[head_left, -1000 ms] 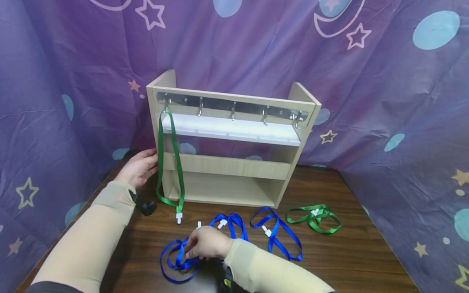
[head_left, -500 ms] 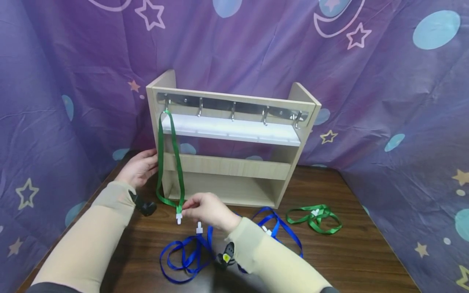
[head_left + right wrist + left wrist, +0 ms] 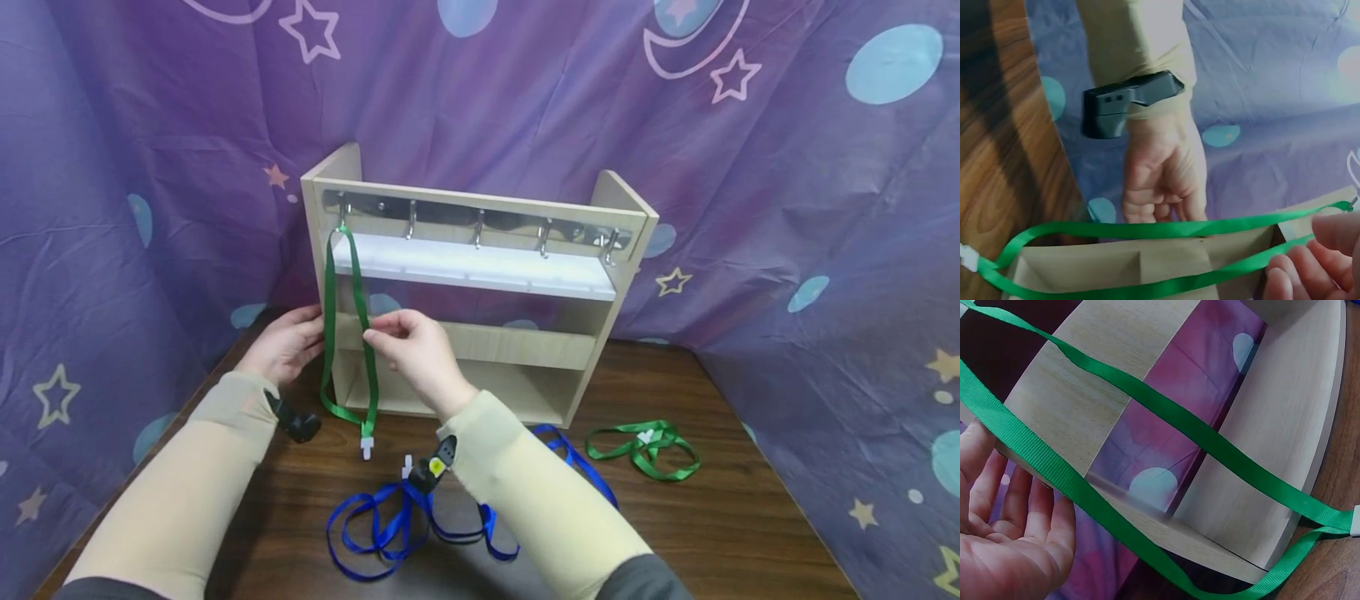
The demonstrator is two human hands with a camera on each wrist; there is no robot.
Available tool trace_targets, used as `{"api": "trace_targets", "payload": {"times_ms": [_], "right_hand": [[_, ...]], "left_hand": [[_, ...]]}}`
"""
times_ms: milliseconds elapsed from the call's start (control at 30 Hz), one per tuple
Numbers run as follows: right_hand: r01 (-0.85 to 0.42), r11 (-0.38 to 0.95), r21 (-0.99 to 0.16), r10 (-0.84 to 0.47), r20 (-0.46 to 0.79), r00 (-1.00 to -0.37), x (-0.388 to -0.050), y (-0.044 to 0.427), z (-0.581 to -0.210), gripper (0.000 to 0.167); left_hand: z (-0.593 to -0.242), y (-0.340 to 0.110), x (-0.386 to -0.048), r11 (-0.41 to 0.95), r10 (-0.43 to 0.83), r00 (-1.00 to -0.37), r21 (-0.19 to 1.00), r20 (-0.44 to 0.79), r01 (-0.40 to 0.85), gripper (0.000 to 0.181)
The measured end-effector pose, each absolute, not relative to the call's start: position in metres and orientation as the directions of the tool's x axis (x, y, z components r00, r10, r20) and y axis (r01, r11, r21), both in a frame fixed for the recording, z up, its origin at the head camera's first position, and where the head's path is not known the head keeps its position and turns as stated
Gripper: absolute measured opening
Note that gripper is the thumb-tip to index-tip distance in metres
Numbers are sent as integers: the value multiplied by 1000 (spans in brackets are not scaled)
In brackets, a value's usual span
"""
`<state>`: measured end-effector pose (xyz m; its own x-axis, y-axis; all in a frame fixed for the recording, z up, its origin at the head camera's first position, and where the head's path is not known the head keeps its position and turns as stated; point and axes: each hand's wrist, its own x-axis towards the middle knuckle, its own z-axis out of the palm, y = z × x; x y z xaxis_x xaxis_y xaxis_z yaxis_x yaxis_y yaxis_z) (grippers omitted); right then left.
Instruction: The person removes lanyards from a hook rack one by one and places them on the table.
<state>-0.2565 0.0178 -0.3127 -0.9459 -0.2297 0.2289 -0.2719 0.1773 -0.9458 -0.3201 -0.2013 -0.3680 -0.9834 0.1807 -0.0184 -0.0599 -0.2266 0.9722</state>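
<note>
A green lanyard (image 3: 370, 358) hangs from the leftmost hook (image 3: 342, 208) of the metal rail. Its white clip (image 3: 367, 447) points down at the lower end. My right hand (image 3: 420, 354) is at the right strand of this lanyard, about halfway down, with thumb and fingertips pinching the strap. In the right wrist view, the strap runs in between thumb and fingers (image 3: 1310, 275). My left hand (image 3: 285, 343) rests its extended fingertips against the left side of the wooden shelf unit (image 3: 465, 342). The left wrist view shows its palm turned up beside the panel.
Blue lanyards (image 3: 375, 533) lie on the brown table (image 3: 720, 517) in front of the unit, partly hidden by my right arm. Another green lanyard (image 3: 648, 450) lies coiled at the right. Several more hooks (image 3: 479, 229) line the rail. A purple patterned curtain (image 3: 480, 100) surrounds the table.
My right hand has let go of the blue lanyard at the front left and risen, past the green lanyard's clip, to mid-strap. The left hand has stayed put.
</note>
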Motion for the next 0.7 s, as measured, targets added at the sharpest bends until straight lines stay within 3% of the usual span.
{"api": "trace_targets", "payload": {"times_ms": [233,467,700], "right_hand": [[-318,129,-939,-69,312,-948,-270,-7,-285,20],[-349,187,-918,60,366,-929,-283,-33,-261,35],[-327,249,-912,112,362,-925,-292,-48,-256,36]], "left_hand": [[-369,-201,-321,-240,164,-986,969,-10,-49,60],[-369,-203,-321,-230,163,-987,972,-14,-52,60],[-368,-202,-322,-203,168,-985,977,-27,-61,59]]}}
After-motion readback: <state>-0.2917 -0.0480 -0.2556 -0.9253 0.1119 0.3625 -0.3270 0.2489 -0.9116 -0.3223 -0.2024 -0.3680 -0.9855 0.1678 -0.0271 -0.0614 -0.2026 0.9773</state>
